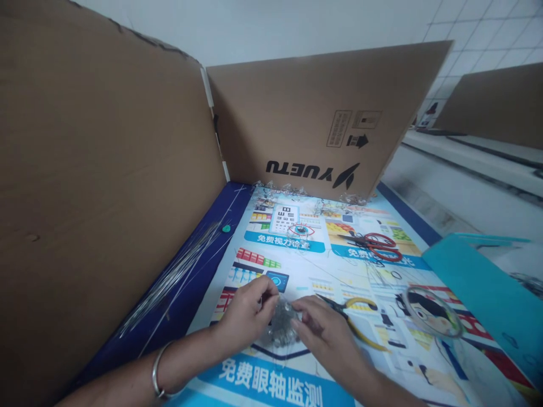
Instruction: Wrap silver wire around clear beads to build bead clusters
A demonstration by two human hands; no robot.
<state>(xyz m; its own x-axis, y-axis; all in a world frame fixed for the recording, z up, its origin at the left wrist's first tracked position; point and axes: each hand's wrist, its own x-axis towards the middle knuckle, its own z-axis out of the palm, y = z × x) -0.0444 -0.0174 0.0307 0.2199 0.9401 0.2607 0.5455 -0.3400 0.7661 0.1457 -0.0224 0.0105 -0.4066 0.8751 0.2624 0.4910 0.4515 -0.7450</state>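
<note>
A cluster of clear, glassy pieces and thin silvery wire (283,325) sits low over the printed sheet, between my two hands. My left hand (250,308) is closed in a pinch at the cluster's upper left edge; its fingertips hide what exactly they grip. From the other side, my right hand (328,330) curls its fingers and thumb onto the cluster's right edge. Just beyond my right hand lie yellow-handled pliers (360,322), their jaws partly behind that hand.
Red-handled scissors (379,246) lie farther back, with a coil of wire (460,325) at right. Straight wires (182,265) lie along the left cardboard wall (106,158). More clear wired pieces (288,189) line the back panel (314,113). A turquoise box (475,277) stands right.
</note>
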